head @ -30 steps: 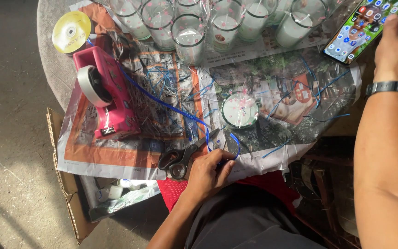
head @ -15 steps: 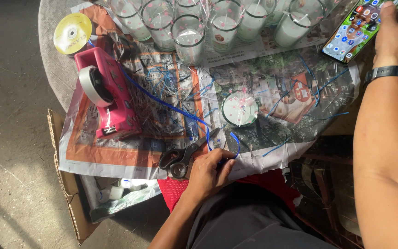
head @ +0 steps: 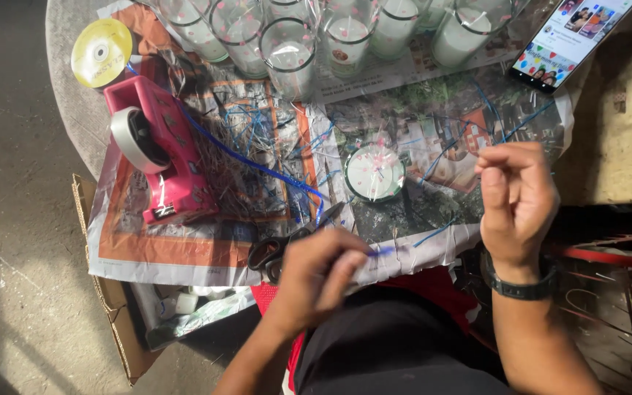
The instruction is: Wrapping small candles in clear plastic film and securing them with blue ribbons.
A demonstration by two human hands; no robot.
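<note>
head view | left hand (head: 316, 274) pinching blue ribbon (head: 257, 167) beside scissors (head: 276, 252) | right hand (head: 517, 197) raised, fingers curled shut, empty

i see both forearms bare, no sleeves reaching them. my right wrist carries a black wristwatch (head: 522, 287) with a dark band. below the hands i wear a red top (head: 433, 289) at the waist and dark grey trousers (head: 396, 351) over my lap.

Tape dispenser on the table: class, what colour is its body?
Bright pink tape dispenser, seen best in the head view.
</note>
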